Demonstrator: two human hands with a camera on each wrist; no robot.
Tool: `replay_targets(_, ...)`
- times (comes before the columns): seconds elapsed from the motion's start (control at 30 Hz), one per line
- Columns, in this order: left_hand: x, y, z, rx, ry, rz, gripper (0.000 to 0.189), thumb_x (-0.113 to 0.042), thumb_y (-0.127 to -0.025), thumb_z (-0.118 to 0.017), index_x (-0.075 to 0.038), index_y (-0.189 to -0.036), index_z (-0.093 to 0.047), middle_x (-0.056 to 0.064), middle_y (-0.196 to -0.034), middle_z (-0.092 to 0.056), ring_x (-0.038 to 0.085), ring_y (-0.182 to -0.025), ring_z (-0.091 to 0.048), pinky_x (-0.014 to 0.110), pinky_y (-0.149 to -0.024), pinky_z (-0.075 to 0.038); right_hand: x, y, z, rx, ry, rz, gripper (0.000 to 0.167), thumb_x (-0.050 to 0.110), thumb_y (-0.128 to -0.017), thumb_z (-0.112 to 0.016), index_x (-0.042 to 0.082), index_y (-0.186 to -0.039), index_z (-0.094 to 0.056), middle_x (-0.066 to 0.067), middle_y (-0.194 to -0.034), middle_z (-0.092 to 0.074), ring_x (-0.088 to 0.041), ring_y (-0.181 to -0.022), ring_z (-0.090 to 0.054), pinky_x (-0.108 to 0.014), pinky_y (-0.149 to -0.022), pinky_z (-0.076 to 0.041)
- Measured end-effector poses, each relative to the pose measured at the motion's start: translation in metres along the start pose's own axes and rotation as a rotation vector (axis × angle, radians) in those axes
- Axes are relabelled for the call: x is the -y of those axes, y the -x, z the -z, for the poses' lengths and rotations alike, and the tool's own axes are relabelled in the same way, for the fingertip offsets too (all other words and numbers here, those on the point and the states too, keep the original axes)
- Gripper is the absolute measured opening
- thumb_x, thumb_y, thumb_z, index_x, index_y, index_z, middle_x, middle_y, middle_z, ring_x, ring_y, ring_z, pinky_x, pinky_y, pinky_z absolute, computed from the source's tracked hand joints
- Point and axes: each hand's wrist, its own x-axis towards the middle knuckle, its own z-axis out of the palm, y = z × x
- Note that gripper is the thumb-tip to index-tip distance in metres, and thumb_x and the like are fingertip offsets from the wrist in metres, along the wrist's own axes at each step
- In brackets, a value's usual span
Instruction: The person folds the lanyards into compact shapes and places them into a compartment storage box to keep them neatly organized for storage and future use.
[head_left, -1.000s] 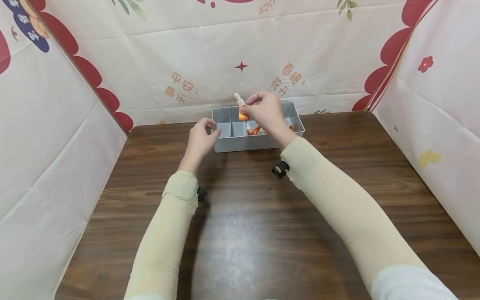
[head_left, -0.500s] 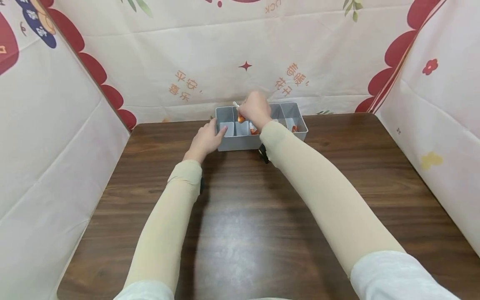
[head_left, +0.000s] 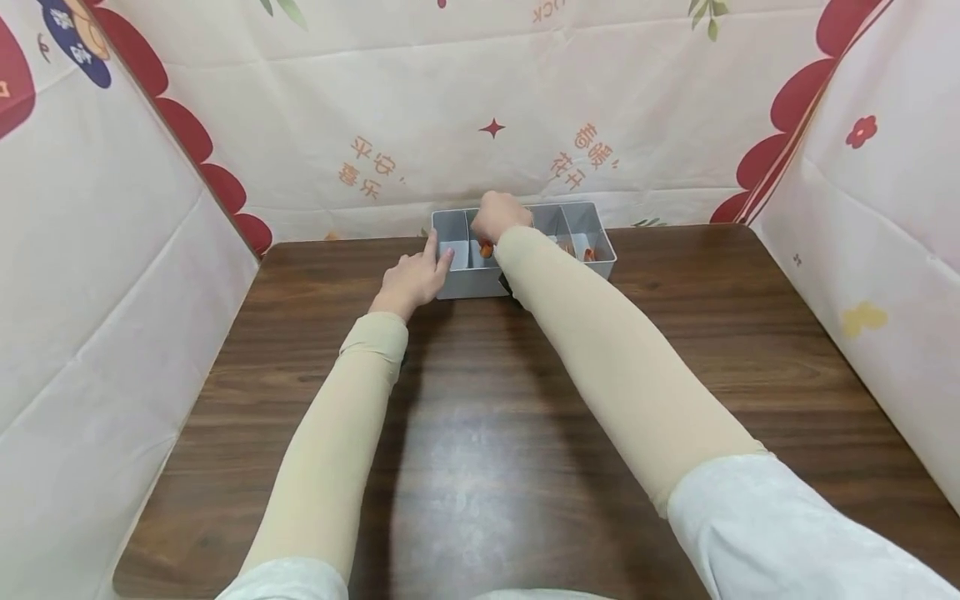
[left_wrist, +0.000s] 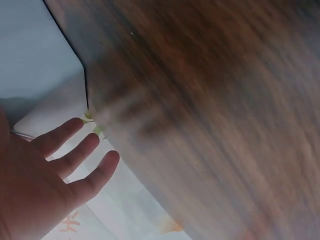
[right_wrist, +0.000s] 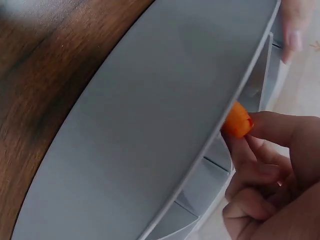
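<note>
A long grey divided box [head_left: 471,285] stands at the back of the table. My right hand [head_left: 501,215] is over its second compartment from the left, pinching a small orange bottle [right_wrist: 238,120] between thumb and fingers. The bottle's orange end shows close to the front rim in the right wrist view; its white top is hidden. My left hand [head_left: 408,279] is at the box's left end, thumb and forefinger straight at the rim. In the left wrist view, the other fingers [left_wrist: 80,155] spread loosely, holding nothing.
Small orange pieces [head_left: 589,254] lie in the rightmost compartment. The brown wooden table [head_left: 465,433] stretches in front of the box. A printed white cloth [head_left: 420,100] hangs right behind the box, and similar cloth walls flank both sides.
My right hand has moved left and down with the orange bottle, from above the box to the second compartment. My left hand has come up against the box's left end.
</note>
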Motion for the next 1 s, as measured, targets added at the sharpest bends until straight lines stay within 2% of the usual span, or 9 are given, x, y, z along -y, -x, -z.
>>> replay_targets(0.1,-0.003,-0.002,0.002,-0.013,-0.02,-0.005,0.076,-0.066,-0.109,-0.01,-0.027,-0.173,0.0,0.015,-0.161,-0.054,0.042,-0.144,-0.055,0.063,-0.108,-0.05,0.0,-0.015,-0.005,-0.015,0.092,0.057,0.022,0.016,-0.101,-0.054,0.014,-0.105,-0.076,-0.005,-0.093,-0.08,-0.02,-0.073,-0.072,-0.04,-0.076,-0.06)
replay_targets(0.17,-0.006,-0.004,0.003,-0.013,-0.028,-0.01,0.075,-0.066,-0.109,-0.011,-0.028,-0.173,0.001,0.015,-0.158,-0.057,0.04,-0.14,-0.06,0.062,-0.106,-0.052,-0.002,-0.025,-0.007,-0.025,0.153,0.08,0.027,0.015,-0.103,-0.051,0.014,-0.113,-0.076,-0.006,-0.102,-0.08,-0.022,-0.078,-0.072,-0.041,-0.08,-0.062)
replay_targets(0.23,-0.008,-0.005,0.004,-0.007,-0.033,-0.013,0.075,-0.065,-0.109,-0.011,-0.028,-0.173,0.001,0.016,-0.156,-0.06,0.04,-0.137,-0.062,0.061,-0.105,-0.053,-0.004,-0.035,-0.008,-0.033,0.217,0.092,0.032,0.015,-0.103,-0.049,0.015,-0.121,-0.075,-0.007,-0.115,-0.078,-0.022,-0.088,-0.069,-0.045,-0.087,-0.063)
replay_targets(0.33,-0.011,-0.005,0.003,0.01,-0.037,-0.007,0.074,-0.064,-0.11,-0.011,-0.028,-0.173,0.002,0.015,-0.152,-0.063,0.038,-0.135,-0.064,0.06,-0.106,-0.053,-0.007,-0.047,-0.01,0.011,0.278,0.095,0.036,0.018,-0.106,-0.046,0.016,-0.131,-0.073,-0.008,-0.134,-0.073,-0.024,-0.105,-0.068,-0.047,-0.097,-0.061)
replay_targets(0.43,-0.013,-0.005,0.0,0.019,-0.04,-0.007,0.074,-0.065,-0.11,-0.01,-0.028,-0.173,0.003,0.016,-0.148,-0.066,0.038,-0.134,-0.065,0.059,-0.106,-0.053,-0.01,-0.055,-0.013,0.05,0.344,0.098,0.037,0.021,-0.108,-0.047,0.017,-0.137,-0.07,-0.008,-0.142,-0.069,-0.024,-0.119,-0.067,-0.048,-0.104,-0.058)
replay_targets(0.5,-0.013,-0.004,-0.002,0.013,-0.037,-0.007,0.074,-0.065,-0.11,-0.011,-0.028,-0.173,0.002,0.017,-0.146,-0.067,0.037,-0.134,-0.065,0.06,-0.106,-0.052,-0.012,-0.057,-0.016,0.053,0.392,0.115,0.036,0.021,-0.108,-0.049,0.016,-0.138,-0.069,-0.008,-0.143,-0.069,-0.025,-0.122,-0.067,-0.048,-0.105,-0.058)
replay_targets(0.7,-0.009,-0.003,-0.004,0.003,-0.033,0.005,0.074,-0.065,-0.109,-0.01,-0.028,-0.173,0.001,0.017,-0.144,-0.068,0.036,-0.131,-0.067,0.059,-0.104,-0.054,-0.008,-0.058,-0.023,0.078,0.459,0.153,0.03,0.022,-0.104,-0.056,0.017,-0.126,-0.075,-0.006,-0.134,-0.074,-0.023,-0.11,-0.07,-0.047,-0.1,-0.061)
replay_targets(0.83,-0.006,-0.002,-0.001,0.004,-0.036,0.012,0.074,-0.064,-0.11,-0.01,-0.027,-0.173,0.002,0.016,-0.142,-0.069,0.036,-0.129,-0.068,0.059,-0.102,-0.055,-0.002,-0.059,-0.021,0.186,0.455,0.13,0.022,0.028,-0.104,-0.06,0.02,-0.114,-0.078,-0.004,-0.131,-0.072,-0.022,-0.105,-0.065,-0.041,-0.093,-0.059)
replay_targets(1.0,0.0,0.001,0.003,0.019,-0.029,0.028,0.074,-0.064,-0.11,-0.01,-0.027,-0.173,0.004,0.016,-0.146,-0.067,0.036,-0.132,-0.067,0.059,-0.103,-0.054,0.008,-0.049,-0.004,0.311,0.439,0.153,0.021,0.029,-0.105,-0.06,0.018,-0.113,-0.075,-0.004,-0.119,-0.067,-0.023,-0.099,-0.058,-0.038,-0.084,-0.051)
